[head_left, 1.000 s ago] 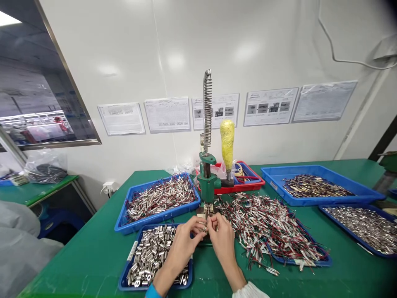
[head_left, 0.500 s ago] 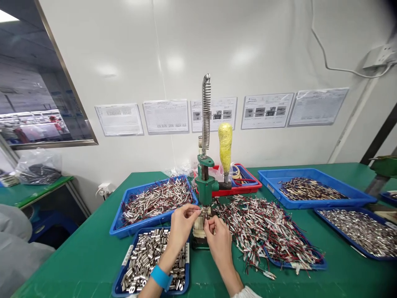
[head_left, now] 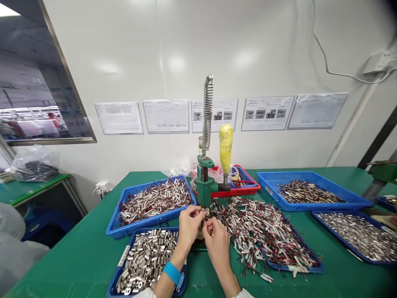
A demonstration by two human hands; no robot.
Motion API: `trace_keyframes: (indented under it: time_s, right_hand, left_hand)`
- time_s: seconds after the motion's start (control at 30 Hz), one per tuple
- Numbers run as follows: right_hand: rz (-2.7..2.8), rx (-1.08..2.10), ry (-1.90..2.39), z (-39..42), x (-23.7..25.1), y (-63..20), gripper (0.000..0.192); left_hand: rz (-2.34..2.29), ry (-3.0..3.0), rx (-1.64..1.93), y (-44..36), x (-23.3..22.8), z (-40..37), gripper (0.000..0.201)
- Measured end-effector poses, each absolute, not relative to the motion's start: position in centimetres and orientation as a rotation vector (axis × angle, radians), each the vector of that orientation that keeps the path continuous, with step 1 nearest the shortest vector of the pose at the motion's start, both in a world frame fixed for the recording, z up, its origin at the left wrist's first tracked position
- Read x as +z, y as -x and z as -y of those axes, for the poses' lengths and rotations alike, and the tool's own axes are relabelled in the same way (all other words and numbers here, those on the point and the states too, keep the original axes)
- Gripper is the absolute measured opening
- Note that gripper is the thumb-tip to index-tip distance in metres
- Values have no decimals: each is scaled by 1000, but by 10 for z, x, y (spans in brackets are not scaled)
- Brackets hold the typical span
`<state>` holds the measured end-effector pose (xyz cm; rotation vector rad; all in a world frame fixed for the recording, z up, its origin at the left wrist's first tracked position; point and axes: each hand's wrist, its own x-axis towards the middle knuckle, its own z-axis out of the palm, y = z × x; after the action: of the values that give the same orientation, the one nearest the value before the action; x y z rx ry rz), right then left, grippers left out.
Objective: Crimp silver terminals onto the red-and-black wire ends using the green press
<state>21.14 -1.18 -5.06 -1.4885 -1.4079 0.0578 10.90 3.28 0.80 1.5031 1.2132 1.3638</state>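
While both of our hands are meeting at the foot of the green hand press, we are working on one small metal sleeve pinched between them, just under the press head and in front of its spring-topped column. It is too small here to show whether a wire is already running into it.

Handling, as we judge it: the piece is looking light, stiff and smooth, so it is likely slipping easily out of dry fingertips and rolling if dropped. We are taking it by its sides, at the ends, with fingertip pressure only; its wires, if any, would be thin and bendable and no place to pull.

Left to right:
- Tray of bare metal sleeves, near left, lying beside our left forearm; a blue wristband is showing on that wrist.
- Tray of wired sleeves behind it.
- Our left hand is curling nearly closed, thumb and forefinger pinching the sleeve from the left.
- Our right hand is closing the same way, fingertips touching the piece from the right; whether it is gripping or only steadying, we cannot tell.
- Yellow-wrapped lever handle is standing upright just right of the column, untouched.
- Loose heap of red-and-black wired parts is spreading right of our right hand, spilling over a blue tray.
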Motion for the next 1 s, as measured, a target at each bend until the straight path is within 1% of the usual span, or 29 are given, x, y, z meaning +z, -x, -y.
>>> trace_keyframes:
  time_s: [0.13,0.37,0.47,0.5,0.7,1.0]
  right_hand:
    - [1402,61,1504,13,-49,-211,24]
    - [1397,48,1490,14,-47,-210,26]
    - [1388,42,1484,15,-46,-210,28]
    - [1385,41,1482,15,-46,-210,28]
    - [1374,70,1463,15,-45,-210,28]
    - [1316,227,1426,24,-40,-209,27]
  left_hand:
    - [-1196,-1490,1335,-109,9,-30,35]
    - [-1172,-1494,1278,-101,7,-31,37]
    - [-1169,-1479,1285,-98,3,-33,50]
    - [-1171,-1475,1295,-97,2,-34,50]
    - [-1170,-1464,1357,-104,8,-37,38]
    - [-1134,-1474,1323,-108,14,-29,29]
